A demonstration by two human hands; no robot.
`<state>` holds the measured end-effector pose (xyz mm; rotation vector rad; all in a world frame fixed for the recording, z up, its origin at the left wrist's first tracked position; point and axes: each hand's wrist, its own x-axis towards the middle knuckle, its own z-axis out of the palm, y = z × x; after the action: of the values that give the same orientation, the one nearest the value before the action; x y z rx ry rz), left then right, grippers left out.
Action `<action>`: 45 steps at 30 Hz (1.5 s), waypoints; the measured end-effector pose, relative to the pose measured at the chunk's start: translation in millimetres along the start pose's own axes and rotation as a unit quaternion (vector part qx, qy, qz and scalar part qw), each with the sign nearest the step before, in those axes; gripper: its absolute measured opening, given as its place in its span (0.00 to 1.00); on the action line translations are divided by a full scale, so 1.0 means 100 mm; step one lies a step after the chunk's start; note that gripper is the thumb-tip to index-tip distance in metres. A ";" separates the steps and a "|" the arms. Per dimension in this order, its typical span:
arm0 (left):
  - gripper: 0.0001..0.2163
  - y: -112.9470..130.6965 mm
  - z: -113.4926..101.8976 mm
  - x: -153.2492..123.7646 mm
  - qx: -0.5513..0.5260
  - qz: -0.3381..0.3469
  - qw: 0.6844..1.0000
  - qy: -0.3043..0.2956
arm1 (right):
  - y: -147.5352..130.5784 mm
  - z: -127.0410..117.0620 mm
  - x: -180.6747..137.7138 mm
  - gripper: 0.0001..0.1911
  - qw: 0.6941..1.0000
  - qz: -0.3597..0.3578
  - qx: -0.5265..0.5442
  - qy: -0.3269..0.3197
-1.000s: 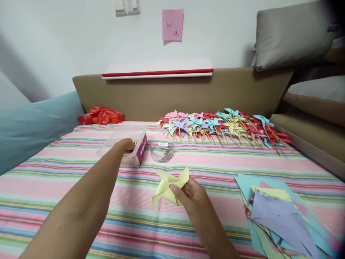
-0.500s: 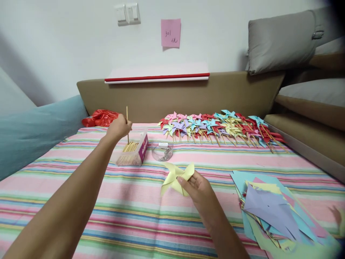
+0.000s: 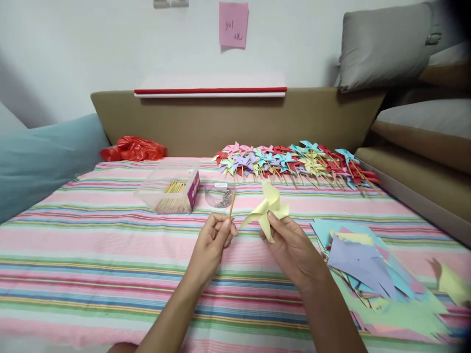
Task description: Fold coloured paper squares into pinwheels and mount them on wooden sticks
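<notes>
My left hand (image 3: 214, 239) is closed on a thin wooden stick (image 3: 232, 203) that points up and slightly right. Beside it, my right hand (image 3: 290, 245) pinches a folded yellow paper pinwheel (image 3: 267, 211) at its centre. Both hands hover close together above the striped cloth (image 3: 91, 245), the stick's tip a little left of the pinwheel. Behind them stand a clear plastic box of sticks (image 3: 170, 192) and a small clear tub of metal pins (image 3: 220, 195).
A row of several finished coloured pinwheels (image 3: 294, 164) lies at the back. A pile of cut coloured paper (image 3: 364, 264) sits at the right. Another person's hand with yellow paper (image 3: 451, 282) shows at the far right edge. A red bag (image 3: 133, 149) lies back left.
My left hand lifted a stick out of the box and brought it back beside the right hand. The right hand raised the yellow pinwheel and turned it.
</notes>
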<state>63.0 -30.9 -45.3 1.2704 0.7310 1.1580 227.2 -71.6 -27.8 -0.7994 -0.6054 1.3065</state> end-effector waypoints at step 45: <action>0.09 0.14 -0.04 -0.33 -0.110 -0.095 0.972 -0.186 | 0.10 0.10 -0.12 0.05 0.948 -0.043 0.077 -0.306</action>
<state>46.1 -61.5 -37.7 1.1578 0.4210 0.7913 210.8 -81.0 -29.5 -0.2210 -1.0009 1.5034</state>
